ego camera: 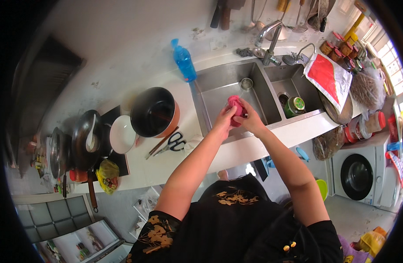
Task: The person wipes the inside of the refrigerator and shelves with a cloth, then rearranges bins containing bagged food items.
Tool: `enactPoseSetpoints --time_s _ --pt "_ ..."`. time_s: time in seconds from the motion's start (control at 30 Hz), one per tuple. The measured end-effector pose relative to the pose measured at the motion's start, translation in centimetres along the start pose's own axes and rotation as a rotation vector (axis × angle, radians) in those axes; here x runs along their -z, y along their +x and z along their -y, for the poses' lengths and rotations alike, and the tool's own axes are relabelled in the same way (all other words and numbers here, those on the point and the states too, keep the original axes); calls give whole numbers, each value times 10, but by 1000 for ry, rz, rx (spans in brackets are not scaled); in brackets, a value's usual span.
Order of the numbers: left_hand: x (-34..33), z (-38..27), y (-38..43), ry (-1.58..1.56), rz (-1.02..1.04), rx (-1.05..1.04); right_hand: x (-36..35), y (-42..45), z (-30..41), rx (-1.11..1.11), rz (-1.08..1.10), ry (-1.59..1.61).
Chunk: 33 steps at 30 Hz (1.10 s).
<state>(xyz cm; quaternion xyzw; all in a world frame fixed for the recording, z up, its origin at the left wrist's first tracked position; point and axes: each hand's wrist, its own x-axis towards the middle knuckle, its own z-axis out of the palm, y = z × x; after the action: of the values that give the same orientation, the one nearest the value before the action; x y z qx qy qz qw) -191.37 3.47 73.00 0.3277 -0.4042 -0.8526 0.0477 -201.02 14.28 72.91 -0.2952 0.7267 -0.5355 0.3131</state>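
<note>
A bunched-up pink cloth [235,101] is held between my two hands over the front part of the large basin of a stainless steel sink [217,88]. My left hand [225,119] grips it from the left, thumb on top. On the other side my right hand [252,119] has its fingers around the cloth. Behind the hands, a round metal drain strainer [246,83] sits in the large basin. The smaller basin holds a glass jar with a green lid [294,107]. A chrome faucet [270,49] rises at the sink's back edge.
Left of the sink are a blue detergent bottle [185,64], a deep pot [155,111], scissors [172,144], chopsticks [161,143] and a white bowl [123,134]. A wok [81,141] stands farther left. A red-and-white bag [329,79] lies right of the sink, near several jars [341,47].
</note>
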Motion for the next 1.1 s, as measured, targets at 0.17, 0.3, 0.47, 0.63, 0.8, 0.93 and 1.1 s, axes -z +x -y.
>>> enactPoseSetpoints --time_s 0.17,0.3,0.47,0.63,0.8,0.93,1.1 --pt "38 -6 62 -106 11 63 15 36 -29 -34 -47 399" --pt "36 -16 82 20 -143 60 41 61 -50 -147 -51 9" --pt "33 -15 107 44 -138 94 90 112 -57 442 -214 -576" --pt "49 9 152 -32 -125 104 154 187 -9 488 -168 -1295" --pt "24 11 181 -74 -224 175 218 215 -32 392 -26 -1523" --pt "16 17 199 -12 -345 156 232 207 -47 450 -50 -1457" --pt "-9 16 200 -35 -460 190 194 179 -49 537 -168 -1172"
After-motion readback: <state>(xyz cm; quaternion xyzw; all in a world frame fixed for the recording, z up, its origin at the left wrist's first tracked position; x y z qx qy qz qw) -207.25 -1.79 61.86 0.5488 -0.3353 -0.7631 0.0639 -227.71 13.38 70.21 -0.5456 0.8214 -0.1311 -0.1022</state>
